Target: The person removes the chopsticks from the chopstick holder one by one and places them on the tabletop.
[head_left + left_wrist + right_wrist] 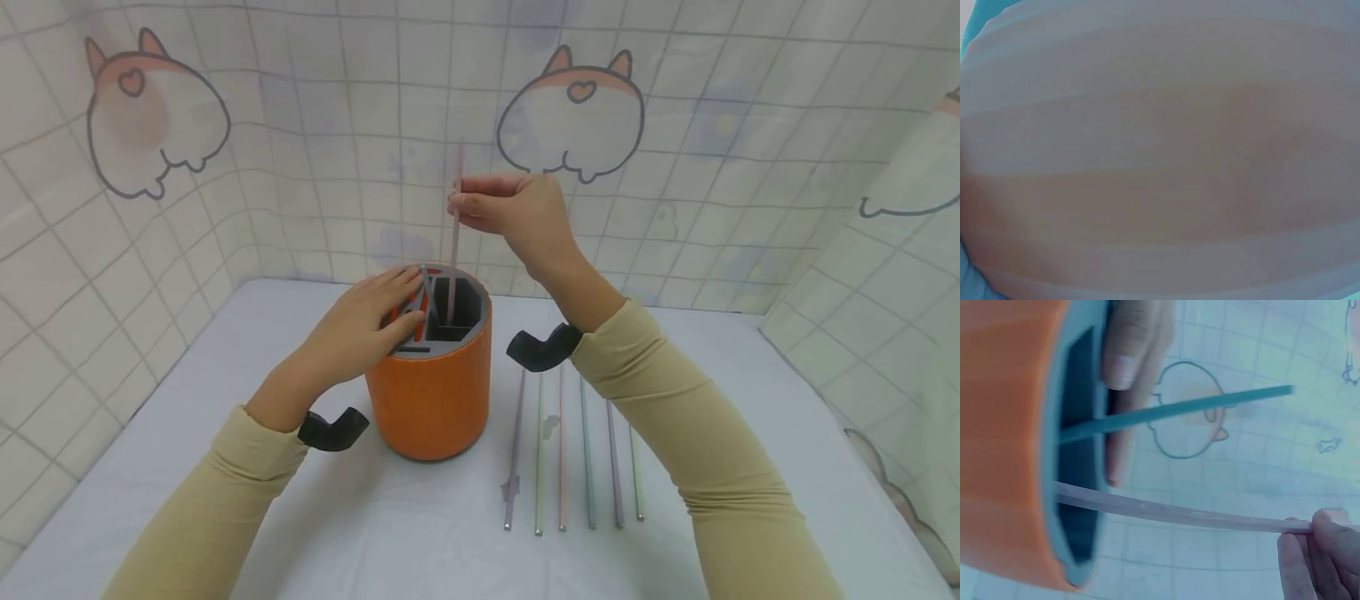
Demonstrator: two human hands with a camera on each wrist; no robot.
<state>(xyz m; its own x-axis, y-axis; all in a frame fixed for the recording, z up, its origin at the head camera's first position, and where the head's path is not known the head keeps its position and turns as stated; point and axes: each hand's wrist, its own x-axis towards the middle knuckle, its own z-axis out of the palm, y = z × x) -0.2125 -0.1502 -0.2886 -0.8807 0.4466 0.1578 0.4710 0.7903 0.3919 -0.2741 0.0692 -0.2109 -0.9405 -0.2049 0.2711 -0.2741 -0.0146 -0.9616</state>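
My right hand (525, 212) pinches a thin pink straw (454, 250) between thumb and fingers, holding it nearly upright. Its lower end is inside the large opening of an orange round holder (427, 408) with a grey slotted top (453, 346). A second straw, blue-green in the right wrist view (1197, 406), leans in the same opening. My left hand (367, 321) rests on the left side of the grey top, fingers spread over the slots. In the left wrist view, a blurred, banded surface fills nearly everything.
Several pastel straws, among them a green straw (539, 467) and a pink straw (562, 467), lie side by side on the white tabletop (420, 533), right of the holder. A checked curtain (315, 192) with cartoon animals hangs behind and along both sides.
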